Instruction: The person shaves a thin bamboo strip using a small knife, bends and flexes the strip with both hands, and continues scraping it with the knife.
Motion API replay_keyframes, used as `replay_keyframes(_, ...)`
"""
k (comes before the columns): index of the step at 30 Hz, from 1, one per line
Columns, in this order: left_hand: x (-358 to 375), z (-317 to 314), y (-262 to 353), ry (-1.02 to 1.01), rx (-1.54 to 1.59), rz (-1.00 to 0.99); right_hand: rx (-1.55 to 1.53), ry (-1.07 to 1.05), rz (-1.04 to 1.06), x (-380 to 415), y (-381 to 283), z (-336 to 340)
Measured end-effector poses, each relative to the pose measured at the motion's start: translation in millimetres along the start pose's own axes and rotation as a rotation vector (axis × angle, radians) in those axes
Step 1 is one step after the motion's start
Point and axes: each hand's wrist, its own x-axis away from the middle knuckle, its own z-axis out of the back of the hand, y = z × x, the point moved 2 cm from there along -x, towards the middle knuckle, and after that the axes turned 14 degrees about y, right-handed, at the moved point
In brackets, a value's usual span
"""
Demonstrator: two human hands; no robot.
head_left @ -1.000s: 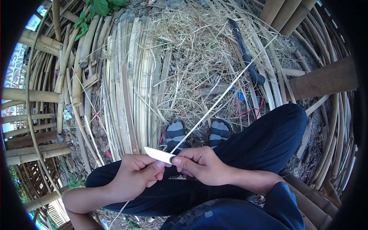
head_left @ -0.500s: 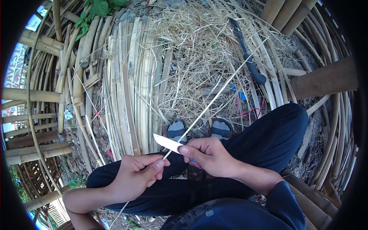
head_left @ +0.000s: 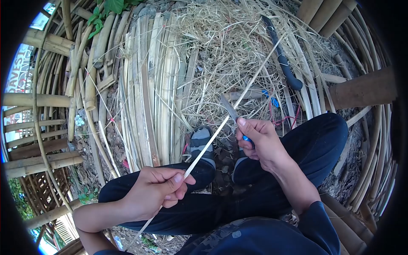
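My left hand (head_left: 163,189) pinches a thin, pale bamboo strip (head_left: 208,146) between thumb and fingers. The strip slants from below my left forearm up to the shavings at the upper right. In my right hand (head_left: 264,142) is a knife (head_left: 230,109) with a blue handle, its blade pointing up and to the left. The blade crosses the strip partway along; whether it touches cannot be told. My right fingers wrap the handle and hide most of it.
Split bamboo strips (head_left: 146,93) lie lengthwise left of my feet. Curly shavings (head_left: 221,55) cover the ground ahead, with a dark curved-handled tool (head_left: 282,57) beside them. Bamboo poles (head_left: 38,100) stand at the left, and a thick bamboo piece (head_left: 361,90) lies right.
My right hand has moved the knife up and right, away from my left hand along the strip. The blade has turned from bright and flat to steeper and darker. My left hand keeps its pinch.
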Motion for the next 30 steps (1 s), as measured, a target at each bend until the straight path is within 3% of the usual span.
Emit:
replay_keyframes(6,-2,2,-1,-0.064,0.048,0.001,0.046,0.017,0.002,4,4,-6)
replay_keyframes(9,-5,0,2,-0.076,0.01,-0.04,0.134,-0.104,0.024,12,10,-17)
replay_keyframes(11,-3,-7,10,0.013,-0.292,-0.21,0.185,-0.222,0.062,19,19,-27)
replay_keyframes(15,-6,-10,6,0.043,-0.463,-0.367,0.275,-0.352,0.092,35,27,-43)
replay_keyframes(20,0,-10,3,0.1,-0.656,-0.752,0.266,-0.338,0.126,35,22,-40)
replay_keyframes(28,4,-9,4,0.172,-0.679,-0.806,0.249,-0.263,0.233,26,14,-30)
replay_keyframes(30,5,-7,4,0.191,-0.681,-0.779,0.19,-0.133,0.161,17,11,-17)
